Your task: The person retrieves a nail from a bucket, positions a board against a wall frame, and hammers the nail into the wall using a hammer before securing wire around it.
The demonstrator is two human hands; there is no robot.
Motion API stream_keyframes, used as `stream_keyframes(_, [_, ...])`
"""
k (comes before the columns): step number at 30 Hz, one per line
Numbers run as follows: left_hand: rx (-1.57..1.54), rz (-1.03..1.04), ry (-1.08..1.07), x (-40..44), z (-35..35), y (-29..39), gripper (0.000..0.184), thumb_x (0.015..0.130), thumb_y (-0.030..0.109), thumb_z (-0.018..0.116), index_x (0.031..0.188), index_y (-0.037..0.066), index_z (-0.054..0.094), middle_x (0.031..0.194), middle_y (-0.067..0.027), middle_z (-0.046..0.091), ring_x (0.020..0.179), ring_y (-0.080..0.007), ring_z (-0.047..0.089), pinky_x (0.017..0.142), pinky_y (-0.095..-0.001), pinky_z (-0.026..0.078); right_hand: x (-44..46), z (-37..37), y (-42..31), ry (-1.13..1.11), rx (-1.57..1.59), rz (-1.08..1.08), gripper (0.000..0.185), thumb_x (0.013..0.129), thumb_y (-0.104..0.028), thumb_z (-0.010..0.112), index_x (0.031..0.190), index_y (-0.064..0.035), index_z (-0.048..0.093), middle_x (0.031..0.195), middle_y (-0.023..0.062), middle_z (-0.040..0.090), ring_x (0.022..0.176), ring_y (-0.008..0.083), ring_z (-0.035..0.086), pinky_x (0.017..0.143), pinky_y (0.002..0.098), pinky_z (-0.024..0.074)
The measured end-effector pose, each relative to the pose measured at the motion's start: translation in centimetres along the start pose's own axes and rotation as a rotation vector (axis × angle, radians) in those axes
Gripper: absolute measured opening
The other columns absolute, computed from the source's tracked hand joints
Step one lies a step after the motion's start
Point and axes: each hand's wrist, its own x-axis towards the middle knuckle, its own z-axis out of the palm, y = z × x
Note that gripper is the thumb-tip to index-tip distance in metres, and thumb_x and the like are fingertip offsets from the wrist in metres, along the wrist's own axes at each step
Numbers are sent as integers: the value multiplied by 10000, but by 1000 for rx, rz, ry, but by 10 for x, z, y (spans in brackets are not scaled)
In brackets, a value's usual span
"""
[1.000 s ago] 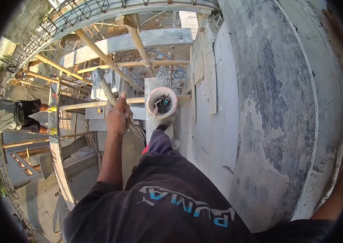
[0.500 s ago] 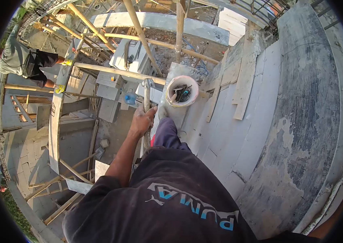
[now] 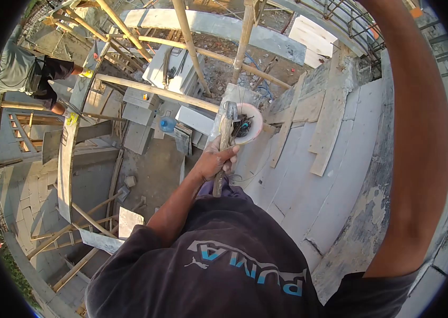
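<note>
My left hand (image 3: 215,161) is closed around the wooden handle of a hammer (image 3: 226,129). The hammer's metal head points away from me, in front of a white bucket (image 3: 257,117) and partly covering it. Dark small items (image 3: 244,126), too small to name, lie inside the bucket. From the right side my right forearm (image 3: 417,95) rises to the top edge of the view, and the hand itself is outside the picture.
White block wall courses with wooden planks (image 3: 325,140) lie at right. Bamboo poles (image 3: 158,91) cross ahead. Stacked panels (image 3: 168,66) and a blue water jug (image 3: 167,124) sit lower down. At left another person (image 3: 23,71) stands on a long narrow beam (image 3: 69,159).
My left hand has moved right with the hammer, which now overlaps the bucket. My right arm has swung up into view along the right side.
</note>
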Motion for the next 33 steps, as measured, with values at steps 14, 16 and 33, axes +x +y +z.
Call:
stream_keyframes(14, [219, -171, 415, 10, -172, -33, 239, 951, 257, 667, 980, 69, 522, 690, 8, 515, 550, -85, 470, 509, -246, 391, -90, 544, 54, -327, 1405, 1021, 307, 913, -260, 665, 1082, -4, 651, 782, 24, 610, 595, 95, 555, 446, 238, 368])
stream_keyframes(16, [273, -255, 506, 12, -178, -55, 234, 954, 252, 652, 974, 58, 522, 688, 4, 520, 550, -89, 479, 513, -250, 398, -110, 601, 32, -428, 1403, 1105, 309, 912, -262, 659, 1074, 1, 651, 759, 23, 608, 591, 101, 571, 442, 247, 378])
stream_keyframes(33, [486, -878, 752, 56, -137, -217, 350, 935, 322, 658, 903, -6, 540, 607, -85, 573, 478, -177, 561, 474, -356, 450, -48, 1005, 2, -287, 1020, 1057, 318, 850, -165, 616, 1072, 54, 683, 807, 143, 706, 641, 196, 676, 600, 338, 533])
